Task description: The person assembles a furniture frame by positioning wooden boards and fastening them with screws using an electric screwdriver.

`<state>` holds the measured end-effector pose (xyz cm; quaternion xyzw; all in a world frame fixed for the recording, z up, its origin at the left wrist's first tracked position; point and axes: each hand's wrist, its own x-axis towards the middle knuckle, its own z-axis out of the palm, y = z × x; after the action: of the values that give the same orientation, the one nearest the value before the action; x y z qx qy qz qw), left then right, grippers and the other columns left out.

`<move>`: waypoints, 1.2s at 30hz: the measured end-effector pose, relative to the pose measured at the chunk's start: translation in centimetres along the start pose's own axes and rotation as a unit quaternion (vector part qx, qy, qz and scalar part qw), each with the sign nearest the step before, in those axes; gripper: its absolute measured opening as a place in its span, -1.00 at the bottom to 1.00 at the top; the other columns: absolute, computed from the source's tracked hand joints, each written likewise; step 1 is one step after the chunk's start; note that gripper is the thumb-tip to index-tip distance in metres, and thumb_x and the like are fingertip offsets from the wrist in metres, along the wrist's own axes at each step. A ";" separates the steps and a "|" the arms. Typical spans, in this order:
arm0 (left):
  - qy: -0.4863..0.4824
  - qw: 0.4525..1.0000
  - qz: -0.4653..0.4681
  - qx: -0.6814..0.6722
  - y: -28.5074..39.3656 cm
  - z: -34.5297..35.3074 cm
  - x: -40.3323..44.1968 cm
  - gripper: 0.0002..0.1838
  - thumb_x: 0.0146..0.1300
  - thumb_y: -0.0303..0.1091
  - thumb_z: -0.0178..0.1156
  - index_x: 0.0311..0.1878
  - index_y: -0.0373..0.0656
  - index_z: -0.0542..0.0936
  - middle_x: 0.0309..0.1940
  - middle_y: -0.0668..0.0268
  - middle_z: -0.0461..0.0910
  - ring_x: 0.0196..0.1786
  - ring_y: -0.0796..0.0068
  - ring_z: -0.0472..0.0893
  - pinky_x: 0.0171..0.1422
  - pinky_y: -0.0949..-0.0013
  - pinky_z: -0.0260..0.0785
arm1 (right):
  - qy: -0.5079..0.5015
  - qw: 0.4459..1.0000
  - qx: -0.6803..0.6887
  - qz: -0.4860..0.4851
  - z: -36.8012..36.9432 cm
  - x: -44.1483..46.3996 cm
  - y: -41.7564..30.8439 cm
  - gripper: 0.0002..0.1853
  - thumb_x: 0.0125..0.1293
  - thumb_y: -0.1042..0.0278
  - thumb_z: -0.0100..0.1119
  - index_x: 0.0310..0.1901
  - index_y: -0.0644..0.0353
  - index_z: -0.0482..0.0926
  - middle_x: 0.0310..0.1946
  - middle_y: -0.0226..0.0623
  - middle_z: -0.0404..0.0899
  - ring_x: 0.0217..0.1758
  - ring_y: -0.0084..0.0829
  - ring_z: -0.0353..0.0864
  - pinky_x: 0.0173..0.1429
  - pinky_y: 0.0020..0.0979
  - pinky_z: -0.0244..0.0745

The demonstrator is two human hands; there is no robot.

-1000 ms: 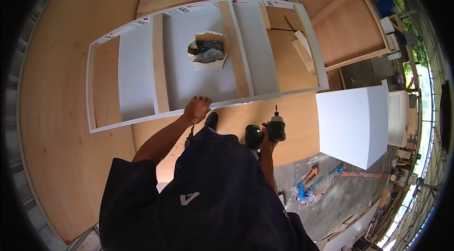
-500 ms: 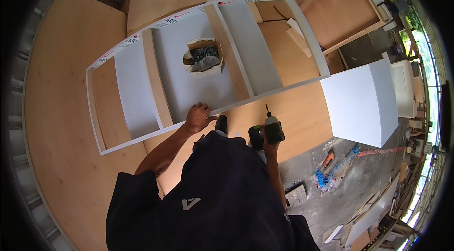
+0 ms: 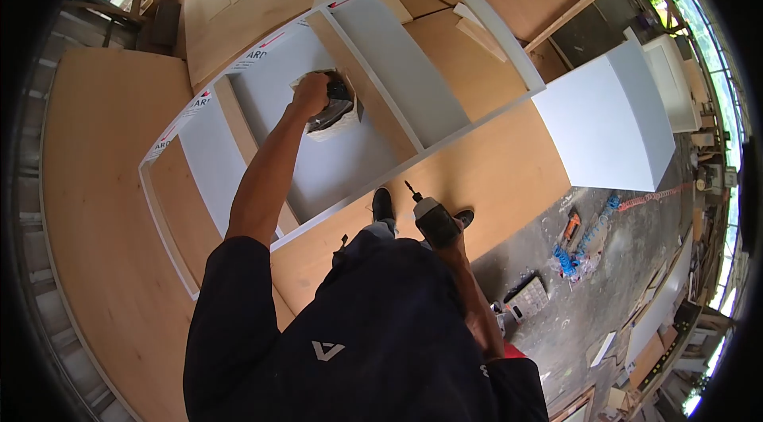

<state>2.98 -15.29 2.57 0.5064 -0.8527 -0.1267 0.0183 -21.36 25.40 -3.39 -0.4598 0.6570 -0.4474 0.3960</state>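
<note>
My left hand reaches into a torn cardboard box that holds a dark heap of small pieces and a clear plastic bag. Its fingers are hidden among them. The box rests on a grey panel inside a white-edged cabinet frame, between two wooden crosspieces. Close to my body, my right hand is wrapped round a cordless drill. The drill's bit points forward, toward the frame's near edge and apart from it.
Light plywood sheets lie under and left of the frame. Offcuts rest in its far right bay. A white cabinet box stands at the right. On the concrete floor lie a blue coiled hose and an orange-handled tool.
My left hand has left the frame's near edge and gone forward into the cardboard box. My right hand has drawn the drill slightly left and nearer my body, tilting its bit left.
</note>
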 end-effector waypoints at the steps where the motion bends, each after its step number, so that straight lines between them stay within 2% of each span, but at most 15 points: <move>1: 0.014 1.000 0.020 -0.003 0.0 0.2 0.1 -0.78 -0.11 -0.58 0.27 -0.30 -0.31 0.65 -0.26 -0.09 0.64 -0.09 -0.12 0.63 0.06 0.02 0.47 | -0.031 0.999 0.027 0.017 0.0 -0.2 -0.9 -0.74 0.07 0.47 0.43 -0.17 0.18 0.64 -0.21 -0.25 0.70 -0.17 -0.34 0.70 -0.02 -0.29 0.51; 3: 0.097 0.994 0.029 -0.040 -1.3 2.7 0.6 -0.82 -0.16 -0.57 0.25 -0.38 -0.26 0.68 -0.35 -0.09 0.63 -0.12 -0.13 0.63 0.01 0.02 0.47 | 0.010 0.999 -0.038 -0.032 0.6 -0.9 -0.2 -0.67 0.03 0.52 0.39 -0.12 0.23 0.61 -0.19 -0.26 0.69 -0.14 -0.39 0.67 -0.02 -0.33 0.50; 6: 0.085 0.994 0.026 -0.061 -2.2 2.8 0.3 -0.75 -0.13 -0.52 0.28 -0.29 -0.13 0.75 -0.31 -0.01 0.68 -0.15 -0.05 0.66 0.02 0.05 0.50 | 0.015 1.000 -0.007 -0.017 -0.3 -1.2 -4.3 -0.64 -0.02 0.59 0.34 -0.11 0.27 0.58 -0.22 -0.26 0.67 -0.15 -0.45 0.65 -0.03 -0.39 0.50; 8: 0.111 0.992 0.002 -0.053 -1.5 1.9 -0.6 -0.76 -0.13 -0.52 0.30 -0.29 -0.15 0.74 -0.33 -0.01 0.68 -0.18 -0.05 0.66 0.00 0.06 0.49 | -0.006 0.998 0.014 0.067 -0.4 -1.7 -4.6 -0.68 -0.01 0.61 0.30 -0.14 0.27 0.59 -0.28 -0.28 0.68 -0.20 -0.50 0.64 -0.08 -0.41 0.50; 10: 0.124 0.984 -0.037 -0.121 -1.2 1.4 -1.2 -0.80 -0.08 -0.53 0.29 -0.31 -0.18 0.72 -0.35 -0.02 0.68 -0.21 -0.06 0.66 -0.02 0.08 0.48 | 0.029 0.999 -0.026 0.023 -0.4 -1.8 -3.9 -0.72 -0.01 0.61 0.30 -0.19 0.28 0.60 -0.36 -0.32 0.67 -0.28 -0.57 0.61 -0.15 -0.44 0.50; 12: 0.140 0.974 -0.036 -0.173 -1.2 1.2 -1.4 -0.92 0.06 -0.51 0.30 -0.34 -0.22 0.70 -0.41 0.03 0.69 -0.29 0.11 0.70 -0.14 0.13 0.49 | -0.031 0.998 -0.046 0.030 -0.2 -1.8 -0.6 -0.70 0.15 0.28 0.46 -0.11 0.12 0.64 -0.22 -0.32 0.73 -0.14 -0.30 0.70 0.07 -0.31 0.42; 14: 0.221 0.933 -0.103 -0.265 0.4 -1.1 -2.8 -0.89 0.25 -0.47 0.26 -0.30 -0.33 0.60 -0.40 0.09 0.69 -0.31 0.31 0.73 -0.21 0.26 0.54 | -0.027 0.999 -0.011 0.029 -0.1 -1.3 -0.2 -0.69 0.18 0.27 0.44 -0.07 0.12 0.63 -0.19 -0.32 0.73 -0.11 -0.31 0.69 0.11 -0.33 0.38; 16: 0.298 0.814 -0.062 -0.494 2.4 -2.4 -4.8 -0.82 0.37 -0.43 0.18 -0.23 -0.38 0.47 -0.32 0.07 0.67 -0.29 0.34 0.73 -0.20 0.38 0.60 | 0.016 1.000 0.008 -0.021 -0.4 -0.3 -1.9 -0.79 0.08 0.51 0.35 -0.21 0.23 0.62 -0.36 -0.33 0.69 -0.28 -0.54 0.61 -0.15 -0.41 0.47; 17: 0.290 0.799 -0.074 -0.522 3.6 -3.2 -6.4 -0.80 0.40 -0.43 0.15 -0.18 -0.38 0.38 -0.22 -0.02 0.65 -0.24 0.20 0.74 -0.11 0.40 0.63 | 0.032 0.999 0.017 -0.039 -0.7 0.2 -2.6 -0.81 0.05 0.58 0.32 -0.25 0.27 0.62 -0.42 -0.34 0.67 -0.34 -0.61 0.58 -0.24 -0.43 0.50; 20: 0.257 0.721 -0.144 -0.628 9.0 -3.1 -11.9 -0.85 0.39 -0.45 0.16 -0.17 -0.31 0.41 -0.21 -0.01 0.64 -0.23 0.22 0.71 -0.06 0.32 0.62 | 0.064 0.995 0.031 -0.068 -0.4 0.8 -2.0 -0.81 0.07 0.51 0.38 -0.25 0.25 0.63 -0.42 -0.32 0.68 -0.33 -0.56 0.61 -0.23 -0.41 0.51; 22: 0.142 0.675 -0.192 -0.698 13.1 -0.1 -15.3 -0.85 0.36 -0.47 0.20 -0.13 -0.29 0.44 -0.20 0.00 0.64 -0.17 0.23 0.70 0.00 0.33 0.60 | -0.005 0.998 0.070 0.001 0.8 1.3 0.3 -0.54 0.10 0.29 0.48 0.04 0.21 0.60 -0.13 -0.19 0.70 -0.11 -0.25 0.70 0.05 -0.30 0.53; 23: 0.086 0.645 -0.238 -0.722 15.0 2.0 -16.8 -0.83 0.32 -0.54 0.22 -0.09 -0.30 0.45 -0.20 0.00 0.64 -0.16 0.22 0.70 0.00 0.33 0.61 | 0.008 0.994 0.103 -0.035 1.0 1.6 0.0 -0.53 0.09 0.34 0.47 0.04 0.25 0.59 -0.16 -0.18 0.70 -0.13 -0.23 0.70 -0.01 -0.31 0.57; 29: -0.010 0.488 -0.402 -0.774 19.0 8.9 -19.3 -0.81 0.29 -0.51 0.26 -0.07 -0.29 0.53 -0.16 0.16 0.66 -0.03 0.26 0.67 0.01 0.35 0.61 | -0.018 0.987 0.157 -0.006 2.2 0.6 1.2 -0.57 0.07 0.37 0.47 -0.01 0.24 0.59 -0.21 -0.21 0.69 -0.16 -0.32 0.68 0.01 -0.33 0.56; 32: -0.039 0.507 -0.378 -0.774 18.1 9.2 -18.7 -0.80 0.29 -0.47 0.29 -0.07 -0.26 0.54 -0.20 0.17 0.66 -0.05 0.29 0.67 -0.02 0.39 0.60 | 0.039 0.977 0.207 -0.020 2.3 -0.4 0.2 -0.70 0.05 0.47 0.43 -0.15 0.24 0.64 -0.34 -0.28 0.70 -0.30 -0.51 0.65 -0.17 -0.41 0.55; 36: -0.062 0.529 -0.379 -0.756 17.8 9.7 -18.6 -0.81 0.29 -0.44 0.30 -0.09 -0.25 0.55 -0.21 0.20 0.66 -0.05 0.30 0.68 -0.04 0.42 0.59 | -0.014 0.974 0.226 0.002 3.0 -0.5 2.5 -0.57 0.03 0.40 0.49 -0.04 0.21 0.59 -0.21 -0.23 0.69 -0.16 -0.37 0.67 -0.02 -0.33 0.55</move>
<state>-4.87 10.86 -0.84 0.5696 -0.1648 -0.7504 0.2921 -19.01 25.65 -6.58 -0.3634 0.5343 -0.5766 0.5000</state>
